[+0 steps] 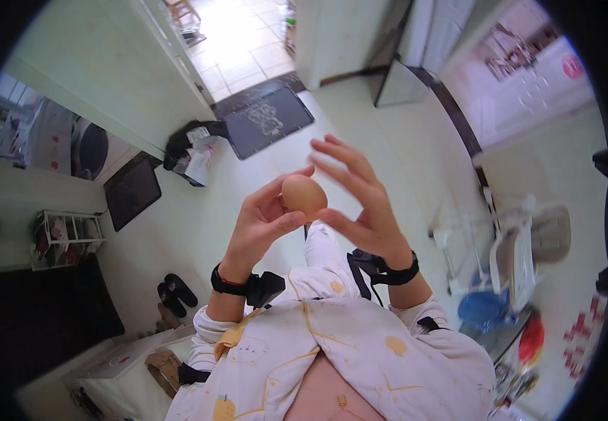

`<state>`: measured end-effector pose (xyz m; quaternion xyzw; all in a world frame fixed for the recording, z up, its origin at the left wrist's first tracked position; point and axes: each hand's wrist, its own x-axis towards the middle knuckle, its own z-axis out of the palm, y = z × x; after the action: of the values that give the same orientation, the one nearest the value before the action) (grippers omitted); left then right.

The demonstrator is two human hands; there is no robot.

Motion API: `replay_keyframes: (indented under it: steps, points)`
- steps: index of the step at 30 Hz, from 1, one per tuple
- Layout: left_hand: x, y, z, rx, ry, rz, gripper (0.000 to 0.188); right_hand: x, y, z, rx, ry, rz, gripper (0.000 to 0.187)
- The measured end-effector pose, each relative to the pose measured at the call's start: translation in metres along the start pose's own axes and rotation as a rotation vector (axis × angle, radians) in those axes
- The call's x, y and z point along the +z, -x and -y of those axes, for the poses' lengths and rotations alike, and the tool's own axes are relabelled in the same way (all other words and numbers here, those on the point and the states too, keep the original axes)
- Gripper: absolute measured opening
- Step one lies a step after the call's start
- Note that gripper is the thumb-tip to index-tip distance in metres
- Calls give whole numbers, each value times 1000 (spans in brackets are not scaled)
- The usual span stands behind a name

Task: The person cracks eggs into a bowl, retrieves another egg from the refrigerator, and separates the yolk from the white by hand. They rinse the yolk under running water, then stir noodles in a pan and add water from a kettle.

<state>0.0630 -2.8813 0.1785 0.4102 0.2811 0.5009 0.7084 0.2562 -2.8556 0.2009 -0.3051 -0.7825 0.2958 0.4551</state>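
Observation:
A light brown egg [304,195] is held up in front of my body, above the pale floor. The fingers and thumb of my left hand [258,221] curl around its left side and underside. My right hand [361,203] is just to the right of the egg, fingers raised and apart, a little blurred at the tips. Its thumb reaches toward the egg's lower right; whether it touches the shell I cannot tell. Black straps with small black devices circle both wrists.
Ahead lies a dark floor mat [269,123] by a bright doorway, with a black and white bag [197,158] beside it. A white chair [514,259] and a blue plastic bag [485,311] are at right. Black slippers [177,295] and a white rack [72,235] are at left.

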Motion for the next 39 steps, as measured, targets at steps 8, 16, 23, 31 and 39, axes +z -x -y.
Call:
replay_keyframes:
  steps: [8, 16, 23, 31, 39]
  points:
    - [-94, -206, -77, 134, 4, -271, 58, -23, -228, -174, -274, -171, 149, 18]
    - [-248, -420, -148, 159, -81, -300, 59, 1, -449, -343, 107, -234, 95, 55]
    - [-376, -629, -218, -88, -108, -161, 45, 48, -658, -450, 243, -522, 15, 52]
    - [-472, -788, -274, 7, 163, -318, 45, 113, -822, -580, -88, -744, -89, 28]
    - [-592, -968, -353, 43, 182, -617, 63, 153, -1030, -698, 160, -948, 97, 29]
